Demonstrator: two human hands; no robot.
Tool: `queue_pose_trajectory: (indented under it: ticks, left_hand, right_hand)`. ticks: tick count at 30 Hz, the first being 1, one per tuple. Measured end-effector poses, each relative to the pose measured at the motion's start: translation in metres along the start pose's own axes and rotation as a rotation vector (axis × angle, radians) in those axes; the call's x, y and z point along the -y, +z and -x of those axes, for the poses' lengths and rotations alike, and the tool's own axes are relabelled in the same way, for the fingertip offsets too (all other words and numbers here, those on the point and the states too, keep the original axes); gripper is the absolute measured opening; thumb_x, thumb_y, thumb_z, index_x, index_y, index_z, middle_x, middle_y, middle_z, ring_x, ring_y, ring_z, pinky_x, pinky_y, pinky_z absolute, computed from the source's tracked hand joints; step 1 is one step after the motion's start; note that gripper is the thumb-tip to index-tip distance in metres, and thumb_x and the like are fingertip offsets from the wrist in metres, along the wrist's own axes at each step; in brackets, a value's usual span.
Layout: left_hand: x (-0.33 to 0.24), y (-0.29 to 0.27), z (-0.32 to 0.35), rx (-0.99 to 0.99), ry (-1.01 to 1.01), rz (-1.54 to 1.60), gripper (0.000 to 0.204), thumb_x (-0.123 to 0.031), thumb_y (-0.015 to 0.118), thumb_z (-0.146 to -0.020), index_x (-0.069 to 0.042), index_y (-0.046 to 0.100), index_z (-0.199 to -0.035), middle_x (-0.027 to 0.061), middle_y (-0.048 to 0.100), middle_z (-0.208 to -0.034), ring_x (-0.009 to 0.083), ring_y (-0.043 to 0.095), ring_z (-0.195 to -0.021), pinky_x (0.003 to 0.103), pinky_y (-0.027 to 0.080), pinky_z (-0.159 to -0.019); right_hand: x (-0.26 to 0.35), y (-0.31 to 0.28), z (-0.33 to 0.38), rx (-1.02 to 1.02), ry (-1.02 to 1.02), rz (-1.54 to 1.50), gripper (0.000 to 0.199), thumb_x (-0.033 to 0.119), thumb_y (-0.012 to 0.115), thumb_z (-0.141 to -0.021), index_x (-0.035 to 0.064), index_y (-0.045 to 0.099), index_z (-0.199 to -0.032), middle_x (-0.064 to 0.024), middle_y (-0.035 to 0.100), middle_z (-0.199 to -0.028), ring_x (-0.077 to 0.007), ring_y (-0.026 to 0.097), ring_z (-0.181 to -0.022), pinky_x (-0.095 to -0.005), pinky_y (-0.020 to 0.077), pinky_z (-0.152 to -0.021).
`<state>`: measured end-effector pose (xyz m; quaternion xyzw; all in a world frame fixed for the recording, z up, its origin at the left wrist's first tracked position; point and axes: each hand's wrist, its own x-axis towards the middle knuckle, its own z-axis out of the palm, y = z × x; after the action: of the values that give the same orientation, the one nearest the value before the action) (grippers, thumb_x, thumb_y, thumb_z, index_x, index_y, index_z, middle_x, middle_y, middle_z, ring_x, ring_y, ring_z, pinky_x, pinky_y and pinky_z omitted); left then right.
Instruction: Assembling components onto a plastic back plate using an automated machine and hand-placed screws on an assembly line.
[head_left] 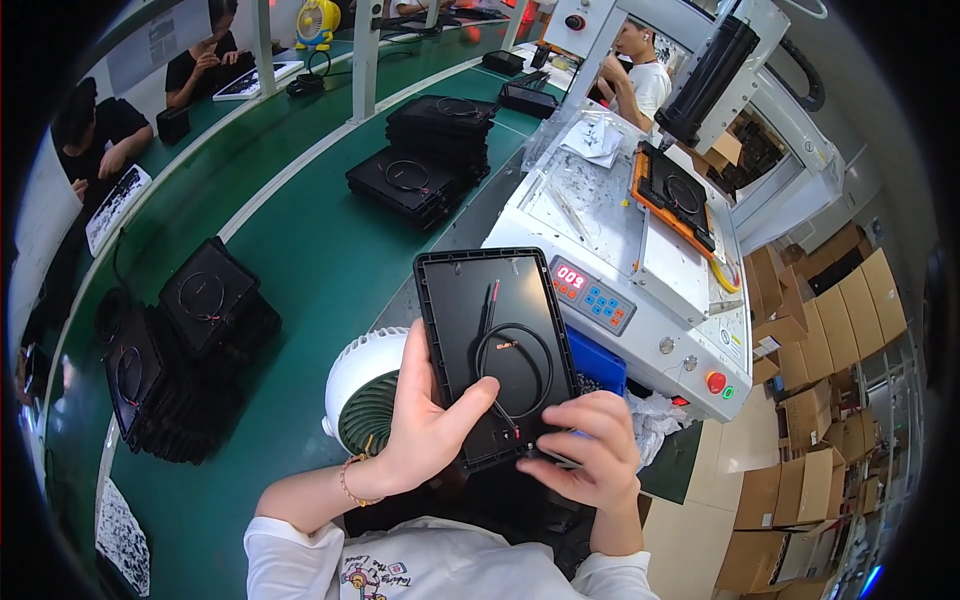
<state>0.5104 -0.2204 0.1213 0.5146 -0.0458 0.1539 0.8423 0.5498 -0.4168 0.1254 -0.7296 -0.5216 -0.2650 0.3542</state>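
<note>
In front of me, my left hand (430,405) grips a black rectangular plastic housing (510,290) by its left side, thumb lying over the inner face. A black cable (548,375) lies looped inside it, with reddish ends at top and bottom; my thumb is at the loop's left edge. My right hand (595,450) hovers by the housing's lower right corner, fingers bent and slightly blurred, with a gap between thumb and fingers. Whether its fingertips touch the rim is hard to see. Behind the housing, a white round fan (350,375) stands by my left wrist.
Stacks of similar black housings stand on the green table, at left (215,290) and farther back (405,185). At right is a white bench machine (660,355) with an orange fixture (668,215) holding another housing. A blue bin (600,360) and cardboard boxes (800,490) are nearby. Other people sit beyond.
</note>
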Motion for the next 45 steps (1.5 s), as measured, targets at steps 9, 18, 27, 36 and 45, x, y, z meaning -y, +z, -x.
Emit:
queue_pose_trajectory:
  ticks: [9,18,27,36,45]
  left_hand:
    - [0.015,0.006,0.009,-0.049,-0.204,0.211,0.073,0.012,0.062,-0.085,-0.007,0.025,-0.145,0.0095,0.049,-0.132,0.0169,0.053,-0.119,0.033,0.046,-0.1]
    - [-0.023,0.008,-0.028,0.363,-0.152,-0.292,0.043,-0.016,0.056,-0.1,-0.001,0.034,-0.135,0.0087,0.05,-0.124,0.0152,0.05,-0.111,0.031,0.043,-0.096]
    - [0.006,0.059,-0.205,0.451,0.299,-0.904,0.049,-0.04,0.05,-0.1,0.007,0.06,-0.103,0.0221,0.065,-0.094,0.0291,0.062,-0.087,0.036,0.047,-0.079]
    - [0.058,0.163,-0.239,0.358,0.255,-1.528,0.108,-0.079,0.041,-0.083,0.012,0.036,-0.14,0.0331,0.054,-0.124,0.0459,0.051,-0.116,0.055,0.031,-0.102]
    - [0.059,0.233,-0.222,0.323,0.084,-1.837,0.137,-0.088,0.057,-0.063,0.014,0.023,-0.147,0.0349,0.052,-0.127,0.0453,0.049,-0.12,0.059,0.033,-0.1]
  right_hand:
    - [0.001,-0.027,-0.055,0.4,0.408,-0.035,0.122,0.054,0.086,-0.063,-0.0069,0.024,-0.149,-0.0274,0.041,-0.143,-0.0412,0.046,-0.129,-0.0434,0.0383,-0.107]
    - [-0.008,-0.073,-0.061,0.4,0.452,0.199,0.113,0.049,0.08,-0.066,-0.004,0.025,-0.149,-0.0276,0.045,-0.136,-0.0416,0.047,-0.124,-0.0437,0.0389,-0.106]
    - [-0.034,-0.175,-0.013,0.237,0.771,0.46,0.111,0.048,0.077,-0.065,0.0014,0.025,-0.151,-0.0286,0.046,-0.137,-0.041,0.047,-0.127,-0.0441,0.0378,-0.107]
    - [-0.024,-0.227,0.034,0.136,0.974,0.6,0.11,0.046,0.078,-0.064,0.0019,0.026,-0.151,-0.025,0.045,-0.137,-0.0395,0.044,-0.127,-0.0463,0.0382,-0.106]
    - [-0.054,-0.241,0.048,0.09,1.027,0.694,0.115,0.058,0.076,-0.066,0.0044,0.022,-0.152,-0.0276,0.049,-0.131,-0.0412,0.048,-0.123,-0.0472,0.0411,-0.103]
